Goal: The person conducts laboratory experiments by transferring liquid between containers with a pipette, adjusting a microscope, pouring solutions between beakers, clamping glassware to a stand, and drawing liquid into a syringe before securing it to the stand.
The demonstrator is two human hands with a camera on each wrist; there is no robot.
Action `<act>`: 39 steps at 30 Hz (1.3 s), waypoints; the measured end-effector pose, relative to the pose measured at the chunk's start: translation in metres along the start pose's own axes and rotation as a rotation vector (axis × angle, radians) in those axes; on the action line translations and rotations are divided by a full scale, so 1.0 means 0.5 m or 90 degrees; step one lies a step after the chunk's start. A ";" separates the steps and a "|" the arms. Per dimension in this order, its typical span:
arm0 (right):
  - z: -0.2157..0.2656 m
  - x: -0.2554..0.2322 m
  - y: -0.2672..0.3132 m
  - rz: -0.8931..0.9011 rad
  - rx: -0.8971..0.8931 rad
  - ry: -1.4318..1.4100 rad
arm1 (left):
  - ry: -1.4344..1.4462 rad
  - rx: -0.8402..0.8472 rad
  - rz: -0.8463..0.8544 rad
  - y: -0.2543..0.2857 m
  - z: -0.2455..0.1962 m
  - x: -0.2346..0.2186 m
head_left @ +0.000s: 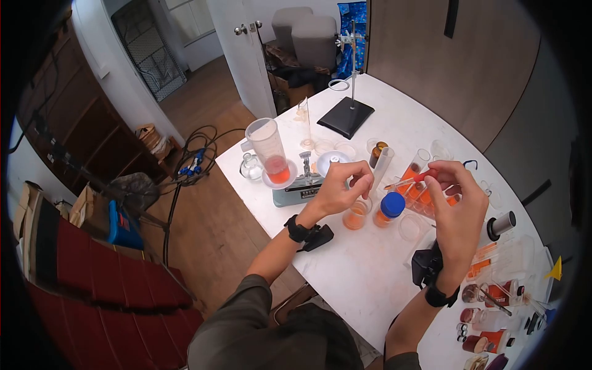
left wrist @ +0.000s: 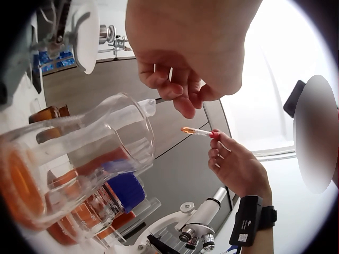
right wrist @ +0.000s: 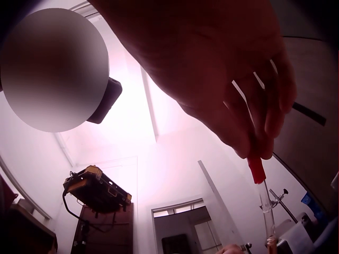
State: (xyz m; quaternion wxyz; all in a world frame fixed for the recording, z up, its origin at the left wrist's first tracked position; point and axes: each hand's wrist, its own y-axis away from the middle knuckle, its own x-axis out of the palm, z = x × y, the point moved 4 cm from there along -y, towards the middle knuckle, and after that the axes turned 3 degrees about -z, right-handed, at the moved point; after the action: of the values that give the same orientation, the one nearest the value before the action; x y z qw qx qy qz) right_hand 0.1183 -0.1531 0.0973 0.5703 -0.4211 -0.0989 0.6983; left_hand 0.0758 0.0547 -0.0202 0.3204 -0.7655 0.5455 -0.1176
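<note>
Two bare hands are raised over the white counter (head_left: 364, 277). With the blue-capped bottle (head_left: 389, 209) as the centre of a clock seen in the head view, the right hand (head_left: 457, 206) is at three o'clock, its fingers pinching the red bulb of a glass dropper (left wrist: 197, 131). The dropper is held in the air at about one o'clock, tip toward the left hand (head_left: 342, 188), with orange liquid near its tip. The left hand is at ten o'clock, fingers loosely bent and gripping nothing.

Just beside the bottle, at nine o'clock, stands a glass beaker (head_left: 354, 218) holding orange liquid. A clear tube rack (head_left: 421, 202) with orange-filled tubes is toward two o'clock, and an empty-looking petri dish (head_left: 413, 227) lies between four and five. Farther out, the balance (head_left: 288, 197) is near nine o'clock, a jug (head_left: 266, 143) of red-orange liquid on its plate. The black-based stand (head_left: 346, 117) is at eleven o'clock, and a brown bottle (head_left: 379, 152) is near twelve.
</note>
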 end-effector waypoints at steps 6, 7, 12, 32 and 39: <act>0.001 0.000 0.004 0.017 0.020 0.008 | -0.040 -0.020 0.010 0.001 0.002 0.001; 0.002 0.000 0.004 0.017 0.016 0.016 | -0.050 -0.013 0.009 0.000 0.001 0.001; 0.006 0.003 0.006 0.025 0.023 0.011 | -0.024 0.031 -0.030 -0.001 0.003 0.006; 0.160 0.107 -0.067 -0.146 -0.199 -0.173 | 0.046 -0.021 -0.035 0.003 0.019 0.025; 0.218 0.219 -0.091 -0.065 -0.202 -0.294 | 0.134 0.060 -0.028 0.010 0.048 0.032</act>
State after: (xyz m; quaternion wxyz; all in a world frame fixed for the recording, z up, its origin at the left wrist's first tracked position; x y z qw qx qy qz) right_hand 0.0751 -0.0043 0.1414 0.4940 -0.3291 -0.3551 0.7222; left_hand 0.0908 0.0477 -0.0442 0.2946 -0.7446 0.5533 -0.2297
